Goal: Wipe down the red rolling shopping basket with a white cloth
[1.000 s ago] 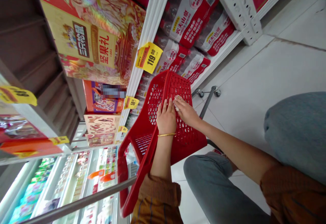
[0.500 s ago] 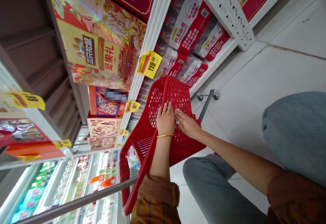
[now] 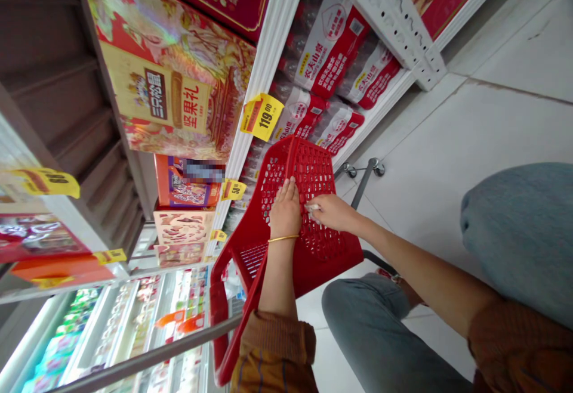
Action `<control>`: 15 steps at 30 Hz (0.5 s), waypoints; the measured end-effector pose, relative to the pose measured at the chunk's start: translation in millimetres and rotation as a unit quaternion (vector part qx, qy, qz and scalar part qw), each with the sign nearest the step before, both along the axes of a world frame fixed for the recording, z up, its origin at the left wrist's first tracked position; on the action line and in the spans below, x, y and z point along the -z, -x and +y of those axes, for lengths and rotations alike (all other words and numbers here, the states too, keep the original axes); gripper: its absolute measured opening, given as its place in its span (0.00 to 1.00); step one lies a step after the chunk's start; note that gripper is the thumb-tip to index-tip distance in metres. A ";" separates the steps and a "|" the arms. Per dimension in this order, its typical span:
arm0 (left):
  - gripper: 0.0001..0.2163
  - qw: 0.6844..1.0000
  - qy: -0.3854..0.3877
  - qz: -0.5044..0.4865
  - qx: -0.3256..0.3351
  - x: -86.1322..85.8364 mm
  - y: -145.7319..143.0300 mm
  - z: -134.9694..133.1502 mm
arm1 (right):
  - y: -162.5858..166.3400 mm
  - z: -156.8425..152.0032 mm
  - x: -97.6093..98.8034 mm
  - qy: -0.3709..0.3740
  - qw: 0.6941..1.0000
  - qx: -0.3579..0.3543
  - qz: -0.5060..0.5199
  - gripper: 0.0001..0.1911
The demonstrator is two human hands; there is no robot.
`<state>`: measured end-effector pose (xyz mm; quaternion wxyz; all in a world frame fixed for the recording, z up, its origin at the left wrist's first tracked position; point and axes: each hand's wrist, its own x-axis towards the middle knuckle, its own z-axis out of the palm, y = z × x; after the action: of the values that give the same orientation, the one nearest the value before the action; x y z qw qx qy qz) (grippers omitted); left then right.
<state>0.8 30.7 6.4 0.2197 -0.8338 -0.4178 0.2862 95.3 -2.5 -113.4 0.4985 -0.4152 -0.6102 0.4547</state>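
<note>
A red plastic shopping cart basket (image 3: 329,262) with perforated sides fills the middle of the view. My left hand (image 3: 285,209), with a gold bracelet at the wrist, lies on the basket's rim. Its fingers are stretched out and flat, and the thumb is hidden. Close beside it, against the perforated side, my right hand (image 3: 333,213) is closed. A small white wipe (image 3: 312,207) pokes out from its fingers; whether it is a tissue or a cloth I cannot tell.
Red-labelled water bottle packs (image 3: 320,47) stand on the bottom shelf behind the basket. Nut gift boxes (image 3: 174,89) and a yellow price tag (image 3: 262,117) are at the left. A metal bar (image 3: 147,354) crosses the lower left. My bent knees (image 3: 358,315) are over the tiled floor.
My left hand has shifted slightly left along the rim. My right hand's fingers, stretched out before, are now curled around the white wipe, and the hands are a little farther apart.
</note>
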 end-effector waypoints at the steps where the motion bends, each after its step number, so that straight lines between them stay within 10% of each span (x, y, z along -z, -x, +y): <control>1: 0.26 1.000 0.000 -0.017 0.000 0.9 1.8 0.2 | -1.0 6.6 1.0 0.003 0.999 0.032 0.025 0.12; 5: 0.29 0.998 0.004 -0.064 0.010 3.8 7.6 1.2 | 9.5 39.7 4.9 -0.038 0.976 0.179 0.122 0.23; 15: 0.26 0.996 0.012 -0.084 0.007 5.2 6.8 1.4 | 51.5 55.9 11.9 -0.130 0.967 0.168 0.143 0.27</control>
<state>-6.0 32.0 1.2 0.1758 -0.8605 -0.4252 0.2189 43.8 53.4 -125.3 0.6995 -0.3741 -0.5083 0.3353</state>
